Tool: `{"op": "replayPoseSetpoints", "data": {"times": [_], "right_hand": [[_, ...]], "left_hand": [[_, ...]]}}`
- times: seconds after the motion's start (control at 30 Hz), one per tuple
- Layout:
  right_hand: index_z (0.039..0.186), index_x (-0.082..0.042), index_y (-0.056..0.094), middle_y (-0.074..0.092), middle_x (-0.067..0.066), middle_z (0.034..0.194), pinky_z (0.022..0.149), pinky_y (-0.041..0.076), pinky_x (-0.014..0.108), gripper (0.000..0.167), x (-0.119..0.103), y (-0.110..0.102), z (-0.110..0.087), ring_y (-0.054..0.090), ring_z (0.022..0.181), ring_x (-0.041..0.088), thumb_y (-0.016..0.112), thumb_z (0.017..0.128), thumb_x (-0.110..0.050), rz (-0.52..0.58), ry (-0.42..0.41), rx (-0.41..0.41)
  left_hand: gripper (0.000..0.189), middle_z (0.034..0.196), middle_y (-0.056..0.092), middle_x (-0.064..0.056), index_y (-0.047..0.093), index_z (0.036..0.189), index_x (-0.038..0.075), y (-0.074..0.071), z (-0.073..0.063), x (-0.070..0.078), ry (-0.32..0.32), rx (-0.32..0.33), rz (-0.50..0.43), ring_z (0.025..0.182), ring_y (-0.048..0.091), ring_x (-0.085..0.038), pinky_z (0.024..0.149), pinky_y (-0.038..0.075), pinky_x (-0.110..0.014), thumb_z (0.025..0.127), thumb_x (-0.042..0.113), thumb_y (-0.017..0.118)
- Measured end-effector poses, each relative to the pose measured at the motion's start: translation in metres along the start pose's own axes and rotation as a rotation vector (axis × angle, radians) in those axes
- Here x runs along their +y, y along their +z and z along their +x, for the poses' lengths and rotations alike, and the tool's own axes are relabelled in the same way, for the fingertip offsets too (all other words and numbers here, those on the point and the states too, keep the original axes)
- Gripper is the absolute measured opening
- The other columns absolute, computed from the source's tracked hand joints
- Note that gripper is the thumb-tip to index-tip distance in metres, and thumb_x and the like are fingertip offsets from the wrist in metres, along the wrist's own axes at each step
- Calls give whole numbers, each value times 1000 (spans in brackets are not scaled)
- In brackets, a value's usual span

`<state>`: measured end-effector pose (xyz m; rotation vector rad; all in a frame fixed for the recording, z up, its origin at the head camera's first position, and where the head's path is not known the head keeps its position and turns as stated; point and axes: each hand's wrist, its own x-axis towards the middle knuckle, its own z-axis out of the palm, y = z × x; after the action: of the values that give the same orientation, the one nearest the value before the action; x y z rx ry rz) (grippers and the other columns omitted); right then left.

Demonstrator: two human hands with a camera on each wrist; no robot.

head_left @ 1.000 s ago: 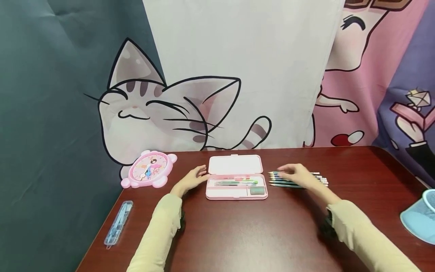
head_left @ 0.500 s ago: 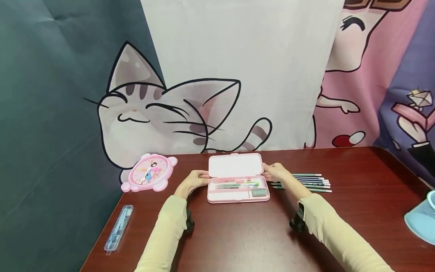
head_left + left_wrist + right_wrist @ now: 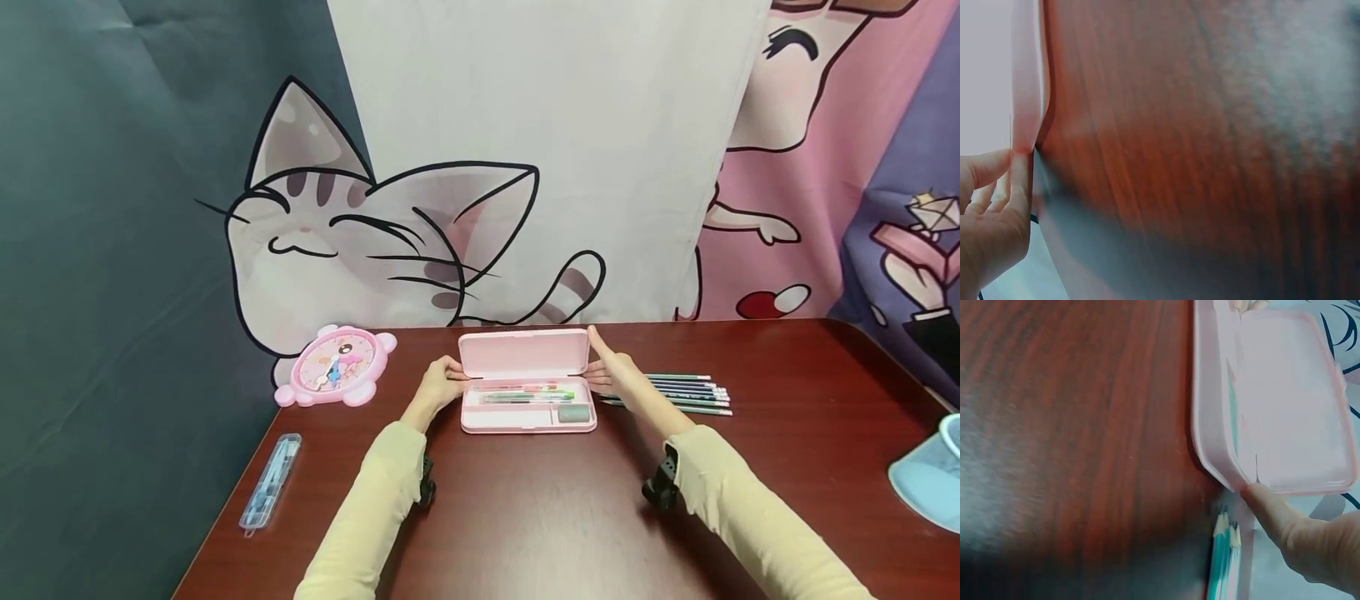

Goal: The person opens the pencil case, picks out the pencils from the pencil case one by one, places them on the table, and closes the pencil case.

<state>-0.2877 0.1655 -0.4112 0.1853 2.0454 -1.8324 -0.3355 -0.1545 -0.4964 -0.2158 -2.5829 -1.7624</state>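
Note:
An open pink pencil case (image 3: 491, 422) lies on the table, with several pens (image 3: 525, 398) and a grey-green eraser (image 3: 573, 412) inside. Its lid (image 3: 525, 354) stands tilted up at the back. My left hand (image 3: 437, 387) touches the case's left end near the hinge; in the left wrist view its thumb and fingertips meet the case corner. At the right end, my right hand (image 3: 619, 377) has its thumb raised beside the lid and its straight fingers (image 3: 597, 377) against the side. The right wrist view shows that hand (image 3: 1310, 540) touching the case near its hinge corner.
Several pencils (image 3: 690, 393) lie to the right of the case, partly behind the right hand. A pink toy clock (image 3: 333, 367) sits at the back left, with a clear blue box (image 3: 272, 483) in front of it. A blue mesh holder (image 3: 933, 479) stands at the right edge.
My right hand has moved left from over the pencils to the case's right end. The lid, lying back before, is now tilted up. My left hand stays at the left end.

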Motion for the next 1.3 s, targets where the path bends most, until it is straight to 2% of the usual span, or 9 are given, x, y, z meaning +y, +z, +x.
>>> {"op": "replayPoseSetpoints", "data": {"times": [0.13, 0.23, 0.33, 0.37, 0.53, 0.73, 0.87, 1.07, 1.3], "right_hand": [[129, 21, 31, 39, 34, 133, 103, 37, 37, 91, -28, 17, -43, 47, 121, 32, 40, 87, -59, 41, -7, 33], [128, 21, 32, 38, 34, 134, 104, 36, 39, 88, -16, 12, -28, 46, 122, 31, 43, 88, -56, 92, -42, 47], [130, 19, 32, 38, 33, 135, 102, 38, 39, 90, -5, 7, -17, 51, 116, 28, 45, 86, -58, 95, -47, 48], [130, 19, 32, 39, 33, 134, 99, 41, 39, 91, -1, 5, -13, 54, 112, 26, 46, 85, -60, 82, -45, 42], [134, 15, 28, 37, 32, 136, 94, 45, 39, 93, 7, -2, -13, 53, 115, 29, 42, 85, -63, -26, -49, -7], [141, 12, 13, 27, 34, 141, 95, 43, 41, 78, 16, -11, -19, 35, 128, 40, 42, 94, -44, -26, -123, -140], [142, 9, 13, 23, 32, 143, 94, 44, 38, 70, 25, -16, -21, 38, 127, 37, 46, 95, -30, -70, -194, -221], [141, 9, 21, 25, 32, 143, 88, 49, 27, 70, 38, -15, -24, 53, 106, 8, 58, 90, -21, -183, -319, -241], [135, 9, 35, 32, 29, 141, 85, 47, 18, 68, 48, -9, -26, 48, 120, 36, 66, 84, -22, -420, -447, -138]], "left_hand": [[23, 89, 71, -14, 54, 87, 0, 2, -15, 40, -91, 91, 170, 88, 67, -21, 75, 51, -32, 72, -2, 71], [20, 83, 72, -4, 56, 86, 9, 2, 5, 5, 46, 79, 131, 81, 67, -12, 71, 49, -23, 73, 5, 70], [24, 97, 68, -7, 54, 101, 7, -2, 9, -12, 112, -55, -36, 91, 64, -14, 78, 50, -24, 80, 10, 66], [31, 108, 64, -9, 51, 111, 4, -3, 9, -15, 74, -119, -113, 100, 61, -15, 84, 50, -26, 84, 14, 63], [74, 148, 16, -24, 10, 143, -6, -15, -36, 60, -252, -343, -343, 139, 18, -34, 110, 24, -48, 96, 48, 31], [82, 153, 3, -20, -1, 145, -1, -22, -51, 89, -336, -435, -398, 142, 4, -31, 111, 21, -47, 92, 58, 22], [63, 151, 10, -16, 4, 143, 2, -24, -57, 84, -325, -444, -412, 142, 6, -26, 112, 20, -45, 99, 41, 26], [49, 149, 13, -13, 13, 141, 4, -25, -65, 68, -298, -440, -392, 139, 13, -24, 112, 18, -45, 100, 23, 33], [58, 152, 7, -13, 11, 142, 3, -24, -74, 58, -254, -440, -283, 139, 13, -27, 113, 16, -46, 97, 19, 43]]}}
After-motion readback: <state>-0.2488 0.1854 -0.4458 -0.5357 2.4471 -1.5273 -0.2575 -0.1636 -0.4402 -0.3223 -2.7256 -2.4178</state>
